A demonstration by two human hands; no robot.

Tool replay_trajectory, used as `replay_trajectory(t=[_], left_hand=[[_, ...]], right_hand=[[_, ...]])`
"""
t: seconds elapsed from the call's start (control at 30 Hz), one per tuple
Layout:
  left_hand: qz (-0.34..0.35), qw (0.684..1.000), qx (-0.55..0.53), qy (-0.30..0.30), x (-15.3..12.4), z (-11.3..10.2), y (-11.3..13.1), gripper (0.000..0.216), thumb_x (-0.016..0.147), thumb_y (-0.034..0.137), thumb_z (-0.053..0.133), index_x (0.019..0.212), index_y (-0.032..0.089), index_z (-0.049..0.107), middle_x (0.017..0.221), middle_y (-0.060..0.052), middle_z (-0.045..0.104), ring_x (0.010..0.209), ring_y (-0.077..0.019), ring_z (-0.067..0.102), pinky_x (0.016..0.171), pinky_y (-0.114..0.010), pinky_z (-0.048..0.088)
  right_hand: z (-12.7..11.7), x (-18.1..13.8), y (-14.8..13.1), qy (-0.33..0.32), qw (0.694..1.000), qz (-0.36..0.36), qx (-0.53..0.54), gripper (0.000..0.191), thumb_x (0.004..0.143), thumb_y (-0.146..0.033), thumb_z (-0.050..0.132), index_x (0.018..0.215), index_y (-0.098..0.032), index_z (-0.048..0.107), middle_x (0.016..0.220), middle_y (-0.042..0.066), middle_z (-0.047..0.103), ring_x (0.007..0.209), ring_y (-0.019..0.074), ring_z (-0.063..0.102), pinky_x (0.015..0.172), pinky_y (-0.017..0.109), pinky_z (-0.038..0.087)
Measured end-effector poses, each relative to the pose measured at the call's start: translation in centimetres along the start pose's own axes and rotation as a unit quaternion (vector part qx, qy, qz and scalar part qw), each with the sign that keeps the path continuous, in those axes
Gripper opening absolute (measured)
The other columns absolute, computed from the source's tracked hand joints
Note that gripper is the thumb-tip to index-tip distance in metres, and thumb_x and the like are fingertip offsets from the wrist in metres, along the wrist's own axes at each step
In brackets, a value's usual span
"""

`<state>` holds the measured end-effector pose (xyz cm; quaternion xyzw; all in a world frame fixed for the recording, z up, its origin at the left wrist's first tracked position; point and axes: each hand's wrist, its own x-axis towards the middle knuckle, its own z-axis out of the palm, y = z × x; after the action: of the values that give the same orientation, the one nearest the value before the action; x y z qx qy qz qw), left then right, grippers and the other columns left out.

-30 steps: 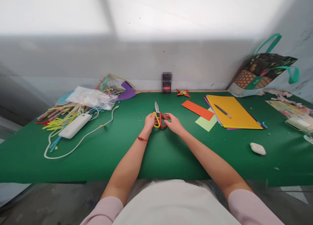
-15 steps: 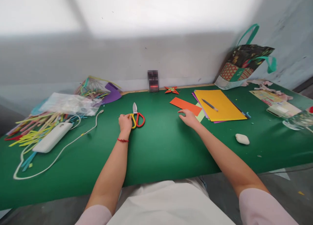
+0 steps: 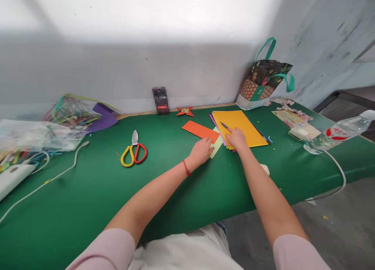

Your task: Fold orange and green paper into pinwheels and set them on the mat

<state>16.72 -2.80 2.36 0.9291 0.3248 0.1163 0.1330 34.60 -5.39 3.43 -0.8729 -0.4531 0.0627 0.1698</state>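
Observation:
My left hand (image 3: pixel 201 151), with a red bead bracelet, reaches to the lower end of an orange paper strip (image 3: pixel 197 130) and a light green paper strip (image 3: pixel 216 148). Its fingers are bent and slightly apart at the paper. My right hand (image 3: pixel 237 138) is over a stack of coloured sheets with a yellow sheet (image 3: pixel 246 123) on top. Its thumb and fingers close around a dark pen (image 3: pixel 224 125) lying on that sheet; the palm hides the pen's lower part. Scissors (image 3: pixel 134 149) with one yellow and one red handle lie apart from both hands.
A folded orange paper star (image 3: pixel 185 111) lies near the wall beside a blurred dark item (image 3: pixel 161 101). Plastic-bagged strips (image 3: pixel 41 133), a white power bank (image 3: pixel 14 178) and its cable are left. A handled bag (image 3: pixel 259 86), white case (image 3: pixel 265 168) and water bottle (image 3: pixel 336 135) are right.
My left hand has left the scissors and moved right to the orange and green strips. My right hand has gone onto the yellow sheet at the pen. The view has turned right.

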Motion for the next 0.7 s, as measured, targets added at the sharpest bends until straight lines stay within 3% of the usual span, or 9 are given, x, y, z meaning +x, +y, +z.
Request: replay_trajectory(t=[0.1,0.17,0.27,0.37,0.43,0.47,0.5,0.53,0.7], left_hand=[[0.009,0.998,0.050,-0.034,2.7,2.0,1.8,0.056,0.090,0.036,0.040,0.139,0.008,0.034,0.145,-0.018,0.036,0.134,-0.0280,0.034,0.107,-0.042,0.030],[0.028,0.996,0.052,-0.069,3.6,2.7,1.6,0.063,0.091,0.044,0.038,0.143,0.010,0.026,0.150,-0.016,0.026,0.139,-0.0288,0.023,0.110,-0.047,0.024],[0.066,0.992,0.056,-0.097,3.7,2.8,0.2,0.062,0.091,0.048,0.033,0.144,0.016,0.025,0.151,-0.012,0.024,0.140,-0.0289,0.020,0.111,-0.053,0.015],[0.083,0.993,0.045,-0.078,3.1,1.8,-1.3,0.054,0.091,0.045,0.036,0.138,0.018,0.036,0.145,-0.011,0.038,0.135,-0.0263,0.032,0.112,-0.052,0.011],[0.031,0.997,-0.054,-0.049,3.0,0.9,-1.8,0.042,0.088,0.039,0.045,0.122,0.017,0.054,0.129,-0.011,0.056,0.126,-0.0235,0.045,0.114,-0.046,0.010],[-0.047,0.984,-0.168,-0.021,3.1,0.5,-1.8,0.031,0.085,0.034,0.051,0.108,0.016,0.061,0.120,-0.011,0.062,0.122,-0.0226,0.049,0.114,-0.041,0.014],[-0.139,0.943,-0.302,0.016,3.4,0.2,-1.7,0.019,0.081,0.028,0.056,0.093,0.016,0.065,0.113,-0.011,0.065,0.120,-0.0226,0.050,0.113,-0.037,0.018],[-0.180,0.918,-0.352,0.030,3.8,0.0,-1.5,0.015,0.081,0.027,0.055,0.085,0.016,0.064,0.108,-0.011,0.066,0.117,-0.0233,0.053,0.110,-0.037,0.026],[-0.293,0.814,-0.502,0.022,7.6,0.2,1.2,0.025,0.089,0.031,0.040,0.095,0.014,0.058,0.091,-0.015,0.066,0.089,-0.0206,0.064,0.078,-0.031,0.051]], right_hand=[[0.5,-0.1,-0.4,0.014,0.999,0.028,0.016,0.040,0.089,-0.026,0.043,0.126,-0.019,0.056,0.135,0.015,0.045,0.128,0.0298,0.038,0.100,0.041,0.034],[0.8,-0.1,-0.5,0.020,0.999,0.040,0.015,0.040,0.089,-0.026,0.043,0.128,-0.020,0.054,0.137,0.015,0.044,0.129,0.0299,0.036,0.100,0.041,0.034],[1.1,0.0,-0.5,0.020,0.998,0.053,0.022,0.037,0.089,-0.023,0.045,0.122,-0.017,0.058,0.127,0.016,0.051,0.120,0.0279,0.045,0.098,0.039,0.035],[1.1,0.0,-0.4,0.032,0.998,0.052,0.023,0.032,0.089,-0.020,0.041,0.114,-0.015,0.062,0.119,0.016,0.054,0.112,0.0258,0.050,0.092,0.036,0.039],[1.1,0.1,-0.3,0.033,0.998,0.046,0.031,0.029,0.088,-0.018,0.041,0.106,-0.016,0.063,0.113,0.015,0.055,0.106,0.0245,0.053,0.087,0.034,0.042],[1.1,0.2,-0.2,0.031,0.998,0.042,0.040,0.027,0.087,-0.017,0.042,0.103,-0.017,0.063,0.110,0.014,0.055,0.101,0.0238,0.055,0.084,0.033,0.043],[1.2,0.2,-0.1,0.027,0.998,0.040,0.051,0.025,0.086,-0.017,0.043,0.101,-0.017,0.063,0.107,0.014,0.056,0.097,0.0232,0.057,0.082,0.033,0.044],[1.3,0.3,0.0,0.024,0.997,0.038,0.064,0.023,0.084,-0.016,0.045,0.100,-0.017,0.062,0.105,0.013,0.056,0.092,0.0229,0.058,0.080,0.033,0.045],[1.8,0.6,0.9,0.031,0.991,0.031,0.124,0.025,0.074,-0.017,0.053,0.099,-0.017,0.057,0.092,0.011,0.059,0.088,0.0246,0.059,0.077,0.035,0.047]])
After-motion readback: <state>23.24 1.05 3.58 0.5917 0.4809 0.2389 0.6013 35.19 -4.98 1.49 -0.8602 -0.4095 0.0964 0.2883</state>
